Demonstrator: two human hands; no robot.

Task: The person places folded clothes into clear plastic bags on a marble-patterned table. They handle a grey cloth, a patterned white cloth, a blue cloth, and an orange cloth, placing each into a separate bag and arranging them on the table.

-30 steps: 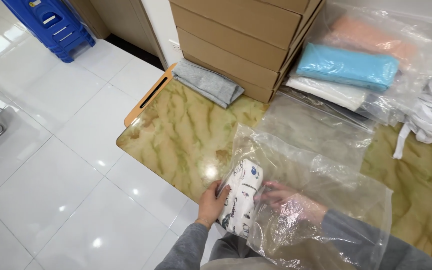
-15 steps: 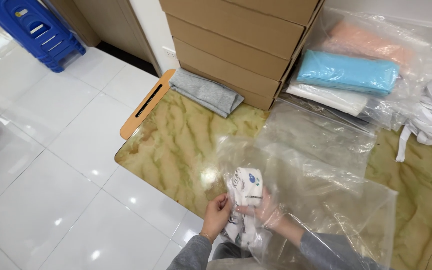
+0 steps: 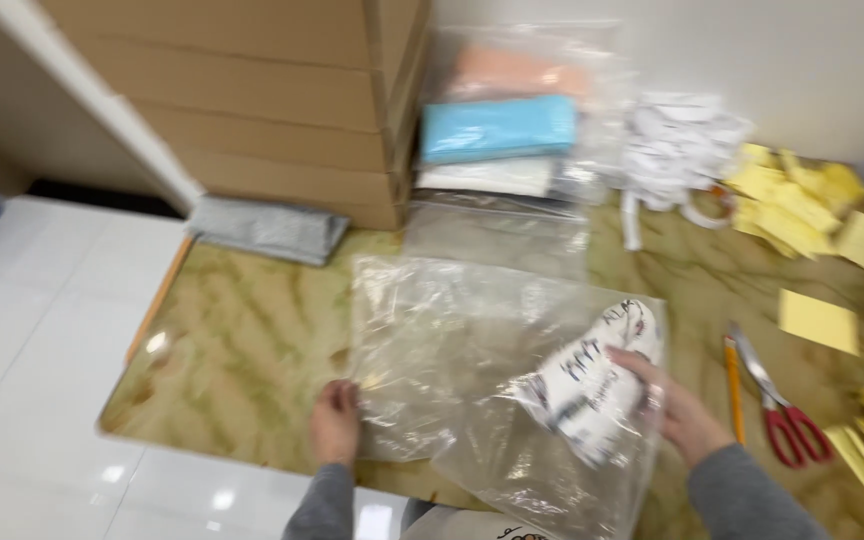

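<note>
The bench (image 3: pixel 242 340), a marbled green-gold slab, lay under both hands, with stacked cardboard boxes (image 3: pixel 252 110) well beyond the left hand at its far edge. A folded grey cloth (image 3: pixel 267 228) lay at the foot of the boxes, beyond the left hand. Beyond the right hand sat bagged garments in peach, blue and white (image 3: pixel 500 128), a heap of white strips (image 3: pixel 677 150) and yellow paper slips (image 3: pixel 802 195) farther to its right.

Between the hands spread the clear plastic bag (image 3: pixel 452 350), crumpled, its long axis running from the left hand across toward the right. The left hand (image 3: pixel 336 422) lay curled on the bag's near left corner, fingers closed enough to pin the film against the bench.

The right hand (image 3: pixel 677 410) was the nearer one to the white printed garment (image 3: pixel 592 385); it gripped the rolled bundle with fingers wrapped around it. The bundle lay tilted, upper end away from the person, at the bag's right side; whether inside the film or over it was blurred. Just right of that hand lay a pencil (image 3: pixel 734 390) and red-handled scissors (image 3: pixel 782 405).
</note>
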